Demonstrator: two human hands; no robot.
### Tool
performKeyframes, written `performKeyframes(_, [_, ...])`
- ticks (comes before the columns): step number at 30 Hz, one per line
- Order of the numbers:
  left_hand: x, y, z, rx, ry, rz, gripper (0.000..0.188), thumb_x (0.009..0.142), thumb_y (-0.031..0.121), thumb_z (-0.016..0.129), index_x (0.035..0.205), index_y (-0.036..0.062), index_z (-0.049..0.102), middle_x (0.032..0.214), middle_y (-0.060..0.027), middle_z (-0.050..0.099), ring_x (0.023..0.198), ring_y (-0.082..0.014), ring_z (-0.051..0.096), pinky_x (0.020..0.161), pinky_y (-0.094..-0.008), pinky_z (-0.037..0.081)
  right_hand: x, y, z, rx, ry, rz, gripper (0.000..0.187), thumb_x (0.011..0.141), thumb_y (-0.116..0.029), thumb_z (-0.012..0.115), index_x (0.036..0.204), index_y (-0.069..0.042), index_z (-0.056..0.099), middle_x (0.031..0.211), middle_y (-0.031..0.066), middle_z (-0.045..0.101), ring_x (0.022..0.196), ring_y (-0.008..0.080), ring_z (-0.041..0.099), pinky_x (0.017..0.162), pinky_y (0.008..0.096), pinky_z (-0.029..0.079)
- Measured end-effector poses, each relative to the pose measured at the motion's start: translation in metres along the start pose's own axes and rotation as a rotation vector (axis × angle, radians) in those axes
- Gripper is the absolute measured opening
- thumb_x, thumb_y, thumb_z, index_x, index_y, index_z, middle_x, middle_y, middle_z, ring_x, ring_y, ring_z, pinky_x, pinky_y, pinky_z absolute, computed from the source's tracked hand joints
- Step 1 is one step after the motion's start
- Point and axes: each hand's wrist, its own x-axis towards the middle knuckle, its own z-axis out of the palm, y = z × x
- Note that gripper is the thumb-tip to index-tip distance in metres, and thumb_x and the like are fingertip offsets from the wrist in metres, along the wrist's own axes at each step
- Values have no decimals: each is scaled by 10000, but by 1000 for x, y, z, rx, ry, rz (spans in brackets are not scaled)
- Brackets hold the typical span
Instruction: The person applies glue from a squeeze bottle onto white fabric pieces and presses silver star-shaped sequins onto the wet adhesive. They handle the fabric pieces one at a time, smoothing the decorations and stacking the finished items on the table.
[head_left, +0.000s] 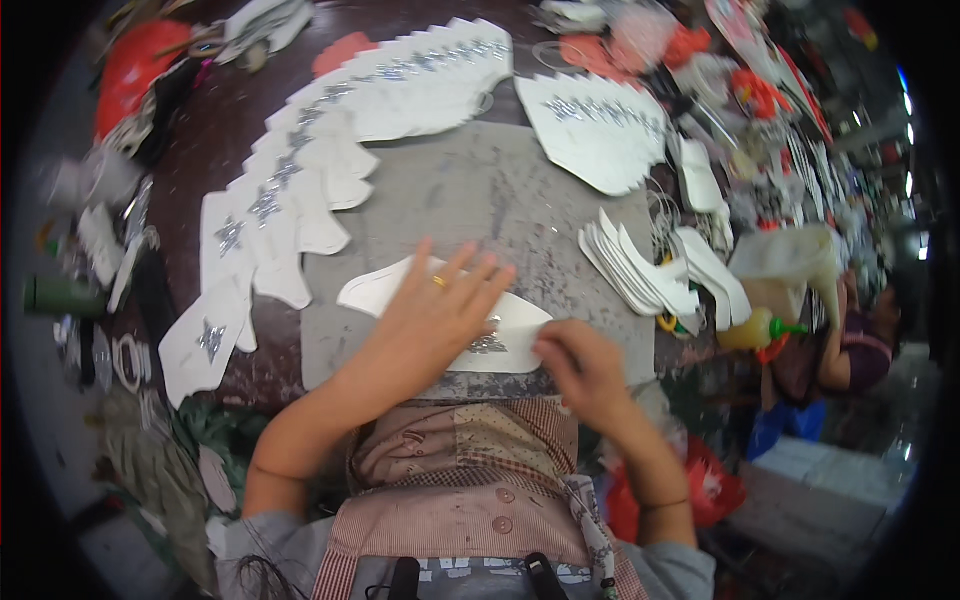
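Note:
In front of me lies a white cut panel [522,322], shaped like a shoe-upper piece, with a glittering silver star on it. My left hand [440,308] lies flat across its middle, fingers stretched and a ring on one of them; it covers part of the star. At the panel's right end my right hand [582,368] is closed, thumb and forefinger pinching the edge. A grey work mat [460,190], stained and worn, is under the panel. Similar starred panels [300,190] overlap in a long curved row to the left and far side.
Another fanned stack of starred panels [600,135] rests at the far right of the mat. Plain curved white pieces [640,270] are stacked nearer. Beyond them stand a yellow bottle with a green tip [760,328] and a translucent container [790,255]. Another person [858,345] sits at the right.

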Motion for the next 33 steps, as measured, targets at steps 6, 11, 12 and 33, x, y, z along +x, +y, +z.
performKeyframes(6, [-48, -5, -34, -47, 193, -20, 343, 777, 74, 675, 1119, 66, 702, 1007, -86, 638, 852, -235, 606, 984, -471, 466, 13, 19, -21, -180, 507, 212, 198, 993, -54, 573, 1141, 24, 679, 997, 133, 710, 786, 188, 644, 702, 326, 515])
performKeyframes(11, [-136, -16, -125, 74, 589, -554, 132, 847, -3, 631, 940, 13, 723, 802, -83, 637, 677, -219, 576, 656, -320, 474, 8, 78, -51, -662, 191, 42, 206, 977, -84, 585, 1120, 48, 655, 1067, 183, 629, 1007, 338, 572, 879, 404, 455])
performKeyframes(12, [-151, -28, -138, -10, 564, -744, 110, 901, 21, 622, 957, -23, 706, 820, -107, 650, 724, -227, 607, 682, -312, 475, 8, 68, -47, -559, 199, 99, 195, 966, -72, 592, 1107, 50, 651, 1072, 189, 611, 1035, 349, 560, 914, 415, 438])
performKeyframes(33, [234, -41, 103, -12, 4, -500, 651, 814, 555, 710, 1112, -17, 623, 1156, -184, 596, 1121, -351, 583, 880, -461, 492, -43, 0, -29, -81, 356, 97, 71, 891, 19, 671, 954, 23, 639, 802, 116, 679, 648, 217, 661, 591, 302, 510])
